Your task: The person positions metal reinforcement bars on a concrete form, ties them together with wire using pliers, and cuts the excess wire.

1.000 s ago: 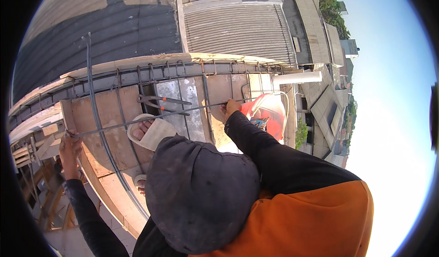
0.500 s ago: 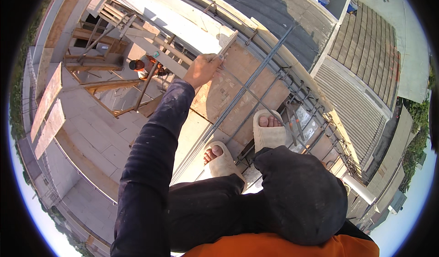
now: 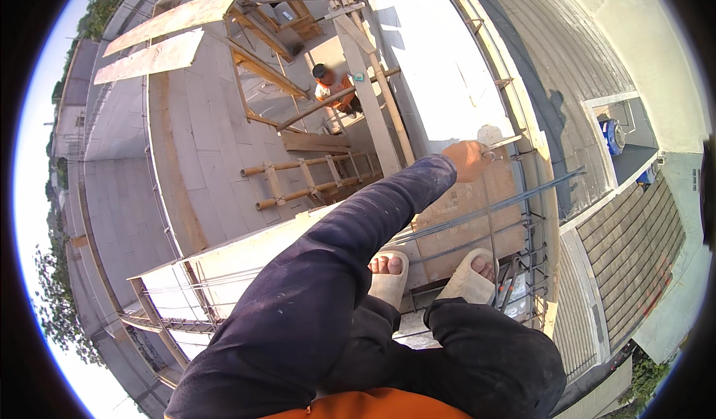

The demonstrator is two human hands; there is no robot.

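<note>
My left hand reaches forward on a dark-sleeved arm, its fingers closed at the end of a pale wall top, by a thin wooden strip. A thin rod runs from near the fingers toward my feet. What the fingers hold, if anything, is too small to make out. Under the hand lies a plywood panel, crossed by several long steel bars. My right hand is out of the picture.
My sandalled feet stand among bars and plywood. A steel reinforcement cage runs along the right edge, beside lower roofs. To the left is a drop, with a bamboo ladder and a person in orange below.
The view has turned, so the scene swings and my left hand appears farther right and lower. It stays at the same wall end, fingers still closed.
</note>
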